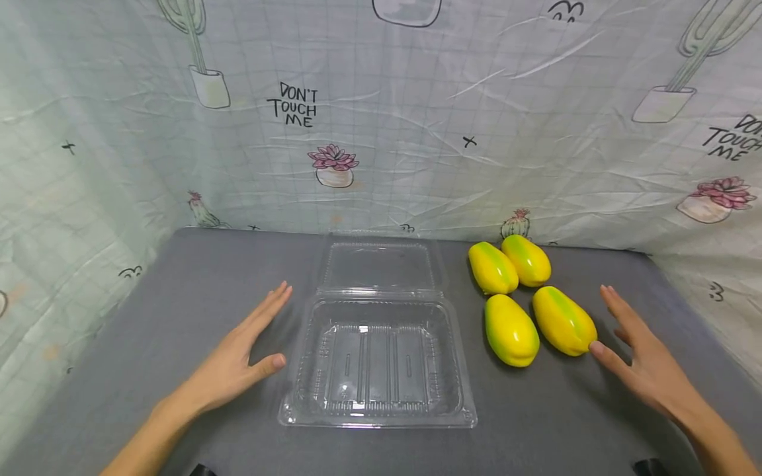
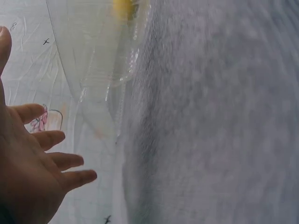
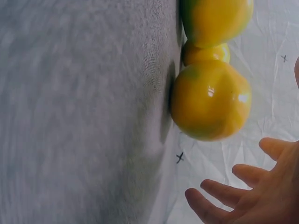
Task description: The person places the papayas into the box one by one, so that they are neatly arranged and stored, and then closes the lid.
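Note:
A clear plastic clamshell box (image 1: 378, 423) lies on the grey table with its lid (image 1: 378, 268) folded back flat behind it. Several glossy yellow-green fruits, papaya-like in shape, sit to its right; the nearest to the box is one fruit (image 1: 512, 330) at the front. My left hand (image 1: 229, 367) is left of the box, fingers extended, thumb apart, holding nothing. To the right of the fruits, my right hand (image 1: 645, 363) has spread fingers and holds nothing. Its thumb is close to the right-hand fruit (image 1: 564, 320); contact is unclear in the head view, but the right wrist view shows a gap.
Behind the table hangs a pale curtain (image 1: 393, 178) printed with cacti and lettering, which also runs along both sides. Two more fruits, a left one (image 1: 493, 268) and a right one (image 1: 526, 260), sit side by side near the table's back edge.

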Tool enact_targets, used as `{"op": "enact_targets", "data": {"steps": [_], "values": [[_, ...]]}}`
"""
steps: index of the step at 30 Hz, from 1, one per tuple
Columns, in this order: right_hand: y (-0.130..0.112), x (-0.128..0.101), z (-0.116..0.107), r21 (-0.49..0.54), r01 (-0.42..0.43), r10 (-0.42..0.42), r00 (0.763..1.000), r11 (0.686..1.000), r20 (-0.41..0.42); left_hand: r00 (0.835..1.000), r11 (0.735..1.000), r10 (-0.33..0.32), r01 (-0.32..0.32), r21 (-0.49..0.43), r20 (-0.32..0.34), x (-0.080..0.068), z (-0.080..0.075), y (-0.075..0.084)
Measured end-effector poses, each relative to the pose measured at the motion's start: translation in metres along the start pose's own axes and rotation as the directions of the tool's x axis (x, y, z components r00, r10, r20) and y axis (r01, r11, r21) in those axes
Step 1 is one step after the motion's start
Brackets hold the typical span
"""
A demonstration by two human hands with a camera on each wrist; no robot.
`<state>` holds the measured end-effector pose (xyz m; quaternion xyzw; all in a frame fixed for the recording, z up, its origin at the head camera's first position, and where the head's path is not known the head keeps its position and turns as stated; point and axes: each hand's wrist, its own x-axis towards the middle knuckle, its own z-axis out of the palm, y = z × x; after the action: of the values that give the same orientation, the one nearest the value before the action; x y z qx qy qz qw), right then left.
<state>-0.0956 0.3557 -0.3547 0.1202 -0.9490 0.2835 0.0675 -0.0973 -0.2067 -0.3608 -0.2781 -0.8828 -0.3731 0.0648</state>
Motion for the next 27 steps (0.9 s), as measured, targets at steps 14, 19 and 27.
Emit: {"op": "enact_targets", "data": {"steps": [14, 19, 27], "values": [[-0.008, 0.005, 0.011, 0.050, -0.018, 0.020, 0.999, 0.999, -0.044, 0.984, 0.980, 0.164, -0.171, -0.107, -0.070, 0.005, 0.011, 0.019], [-0.009, 0.006, 0.015, 0.046, 0.013, -0.010, 0.998, 0.999, -0.068, 0.983, 0.975, 0.178, -0.182, -0.128, -0.046, 0.001, 0.019, 0.000], [-0.005, 0.005, 0.019, 0.052, 0.015, -0.013, 0.999, 0.999, -0.043, 0.980, 0.965, 0.199, -0.198, -0.173, -0.016, 0.003, 0.013, 0.015]]}}
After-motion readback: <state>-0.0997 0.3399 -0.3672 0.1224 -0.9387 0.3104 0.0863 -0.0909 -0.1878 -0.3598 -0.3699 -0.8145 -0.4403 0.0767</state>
